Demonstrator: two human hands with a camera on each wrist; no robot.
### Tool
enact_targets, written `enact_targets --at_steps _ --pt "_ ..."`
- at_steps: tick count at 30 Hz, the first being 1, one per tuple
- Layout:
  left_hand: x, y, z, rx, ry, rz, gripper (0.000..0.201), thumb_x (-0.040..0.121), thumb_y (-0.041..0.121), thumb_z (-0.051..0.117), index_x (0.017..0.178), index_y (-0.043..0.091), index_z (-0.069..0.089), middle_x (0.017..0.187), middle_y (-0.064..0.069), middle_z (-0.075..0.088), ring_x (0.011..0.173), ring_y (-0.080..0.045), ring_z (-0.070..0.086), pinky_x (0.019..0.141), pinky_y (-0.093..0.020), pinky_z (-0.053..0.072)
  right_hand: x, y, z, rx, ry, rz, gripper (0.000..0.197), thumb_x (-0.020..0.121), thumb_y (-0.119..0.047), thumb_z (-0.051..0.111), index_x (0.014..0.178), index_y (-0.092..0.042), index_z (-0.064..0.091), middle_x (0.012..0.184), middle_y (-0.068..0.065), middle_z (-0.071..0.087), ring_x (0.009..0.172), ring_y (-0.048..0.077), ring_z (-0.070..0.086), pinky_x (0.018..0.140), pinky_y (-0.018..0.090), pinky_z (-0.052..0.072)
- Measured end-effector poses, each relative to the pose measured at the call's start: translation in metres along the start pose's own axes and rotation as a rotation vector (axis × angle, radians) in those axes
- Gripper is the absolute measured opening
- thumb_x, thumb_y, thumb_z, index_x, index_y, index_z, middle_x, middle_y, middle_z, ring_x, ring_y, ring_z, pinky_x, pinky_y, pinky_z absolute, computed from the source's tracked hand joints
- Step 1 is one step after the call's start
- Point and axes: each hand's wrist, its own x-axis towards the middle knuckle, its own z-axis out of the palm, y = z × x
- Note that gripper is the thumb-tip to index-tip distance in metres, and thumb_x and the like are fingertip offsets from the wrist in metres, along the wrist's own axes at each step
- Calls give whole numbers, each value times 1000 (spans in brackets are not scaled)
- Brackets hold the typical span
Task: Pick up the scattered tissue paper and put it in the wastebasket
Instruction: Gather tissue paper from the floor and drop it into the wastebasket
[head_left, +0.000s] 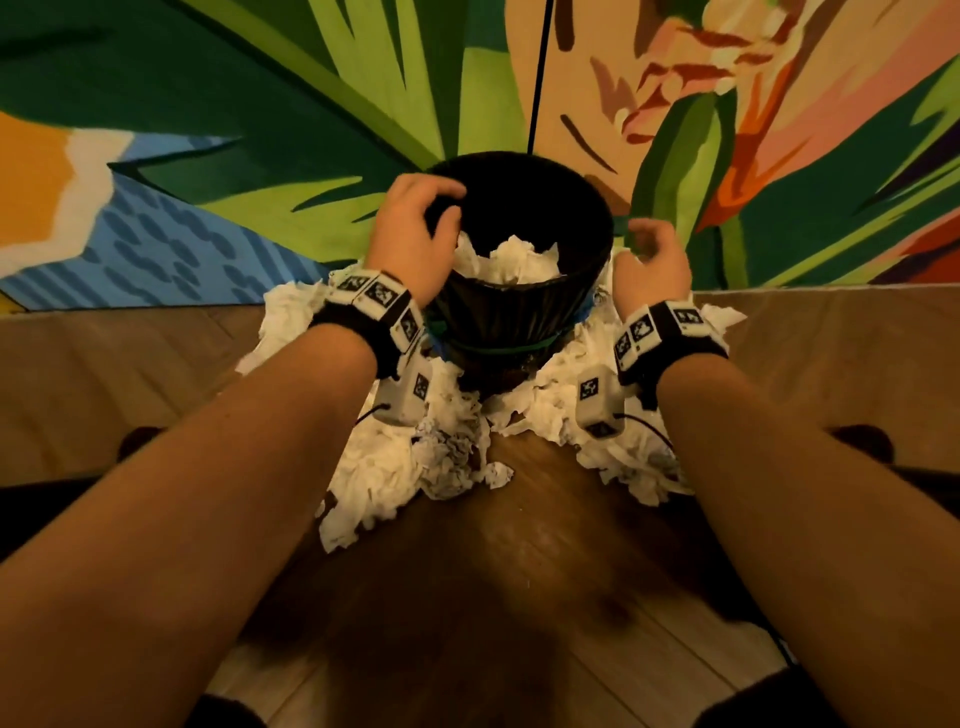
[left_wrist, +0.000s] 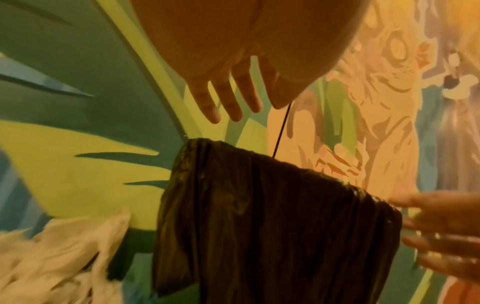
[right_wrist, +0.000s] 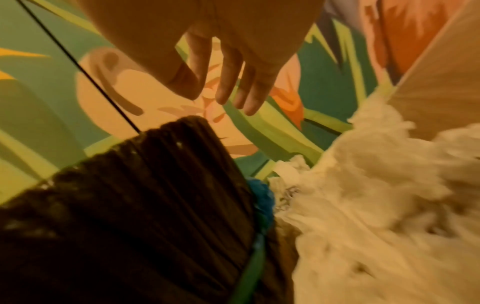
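— Both hands empty?
— Yes: left hand (head_left: 410, 234) and right hand (head_left: 652, 260) hang loose-fingered beside the black bag-lined wastebasket (head_left: 519, 317); crumpled white tissue paper (head_left: 410, 462) rings its base on the wooden floor (head_left: 519, 571)

Wastebasket (head_left: 519, 312): black, vert. ribbed liner, green band near base. Tissue paper (head_left: 395, 467): white, crumpled. Wall mural (head_left: 260, 130): green leaves, blue w/ dark dashes, orange, peach, pink. Floor (head_left: 493, 571): brown wood grain. Wrist bands (head_left: 374, 306): black, white tags w/ b&w square codes.
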Motion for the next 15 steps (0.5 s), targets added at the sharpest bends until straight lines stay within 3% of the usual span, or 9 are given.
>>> enact_targets --at_steps 3,5,6,8,10,13,15 --pt "-26 -15 -8 -29 145 -82 20 96 17 48 101 18 68 100 5 57 93 -9 53 84 -19 41 -20 29 -3 20 54 55 15 89 -13 55 97 -25 59 94 -4 61 76 5 54 77 23 43" --pt "-53 -26 -5 -76 151 -229 19 98 19 46 98 23 64 92 6 58 82 -12 55 75 -29 45 -41 47 -1 33 29 99 6 90 -25 54 87 -28 59 81 -10 58 69 2 52 71 26 42" --pt "-69 -30 0 -96 111 -296 19 99 19 45 97 25 63 85 5 60 71 -12 55 66 -29 45 -54 55 1 48 -19 123 10 90 -32 52 85 -28 60 78 -10 59 68 6 54 68 29 44" --pt "-106 -38 12 -64 -44 -360 18 99 19 45 94 26 61 67 5 56 53 -10 49 53 -26 37 -78 71 5 8 -188 143 23 87 -43 44 82 -31 63 74 -6 63 67 15 59 60 31 47" --pt "-144 -45 25 58 -235 -366 17 98 20 45 93 27 60 63 7 54 53 -11 50 51 -25 33 -99 84 10 -152 -425 80 26 86 -46 43 79 -32 63 71 -6 64 65 16 60 57 28 46" --pt "-197 -53 44 252 -516 -316 17 97 23 44 98 27 60 81 3 63 65 -10 53 57 -25 36 -127 99 24 -484 -803 -112 13 92 -35 51 83 -31 60 80 -6 63 79 19 62 69 29 47" --pt "-225 -57 53 339 -673 -271 19 98 25 43 107 27 61 106 0 63 80 -16 58 67 -28 43 -147 104 34 -673 -994 -203 13 92 -33 52 102 -29 59 97 -5 58 95 21 61 79 30 47"
